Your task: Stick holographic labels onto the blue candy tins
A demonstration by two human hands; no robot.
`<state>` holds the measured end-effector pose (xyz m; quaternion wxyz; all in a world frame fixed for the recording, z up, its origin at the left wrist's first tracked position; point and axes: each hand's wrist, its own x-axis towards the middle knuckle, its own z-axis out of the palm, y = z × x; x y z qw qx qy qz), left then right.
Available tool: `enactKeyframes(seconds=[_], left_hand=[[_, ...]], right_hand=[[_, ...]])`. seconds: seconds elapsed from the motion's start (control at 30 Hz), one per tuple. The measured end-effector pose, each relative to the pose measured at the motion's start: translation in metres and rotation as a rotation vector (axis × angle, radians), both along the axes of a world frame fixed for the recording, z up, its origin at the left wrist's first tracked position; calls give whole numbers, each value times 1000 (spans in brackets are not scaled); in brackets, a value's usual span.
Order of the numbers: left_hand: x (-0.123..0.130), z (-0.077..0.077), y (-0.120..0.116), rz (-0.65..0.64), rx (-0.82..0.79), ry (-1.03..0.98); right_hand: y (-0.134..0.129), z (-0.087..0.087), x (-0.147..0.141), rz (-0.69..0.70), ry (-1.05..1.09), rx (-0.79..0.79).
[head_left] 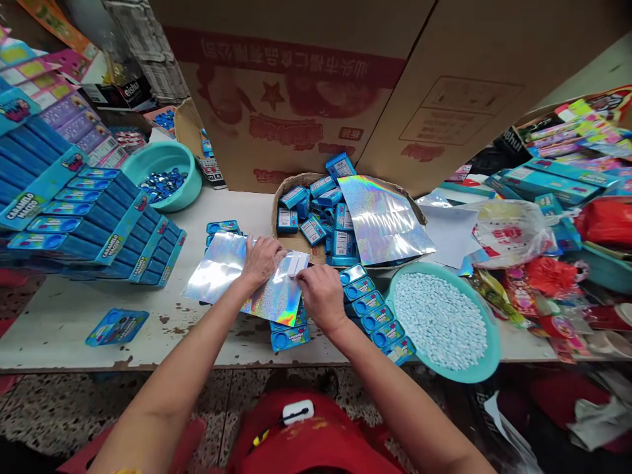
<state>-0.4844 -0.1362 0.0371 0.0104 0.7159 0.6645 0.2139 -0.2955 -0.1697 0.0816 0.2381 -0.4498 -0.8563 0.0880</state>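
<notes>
A shiny holographic sticker sheet lies over several flat blue candy packs on the table. My left hand rests on the middle of this sheet, fingers stretched forward and pressing it down. At the sheet's right edge, beside a pale strip, the thumb and fingers of my right hand are pinched together on the edge. Whether a single sticker is between those fingertips is too small to tell. A row of blue packs with round hollows lies just right of my right hand.
Behind my hands, a cut-down carton holds small blue boxes, with another holographic sheet across it. A basin of pale candies stands right, a basin of blue pieces left. Stacked display boxes crowd the left; a large carton rises behind.
</notes>
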Motion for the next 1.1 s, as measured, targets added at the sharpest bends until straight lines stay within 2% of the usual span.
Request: enactKeyframes(seconds=[0.1, 0.17, 0.23, 0.27, 0.33, 0.4, 0.5, 0.6, 0.8, 0.9, 1.0, 1.1], left_hand=[[2, 9, -2, 10, 37, -37], [16, 29, -11, 39, 123, -165], [45, 54, -28, -2, 143, -390], [63, 67, -38, -69, 85, -518], [105, 86, -60, -233, -171, -740], [144, 91, -80, -297, -430, -889], [183, 77, -101, -250, -642, -1006], [202, 53, -111, -246, -769, -1091], [228, 22, -111, -184, -850, -1193], [241, 13, -111, -85, -830, -1243], [248, 5, -114, 22, -775, -1351], [252, -9, -112, 112, -849, -1455]], right_hand=[[-4, 34, 28, -23, 219, -102], [-5, 54, 50, -43, 360, -211], [-7, 67, 72, -52, 449, -318], [-8, 70, 83, -58, 481, -361], [-12, 70, 105, -82, 528, -422], [-19, 62, 126, -119, 548, -483], [-34, 39, 157, -209, 514, -506], [-49, 12, 182, -305, 445, -432], [-55, -24, 207, -396, 312, -397], [-49, -35, 211, -434, 368, -412], [-44, -39, 215, -489, 404, -471], [-41, -38, 216, -500, 387, -508]])
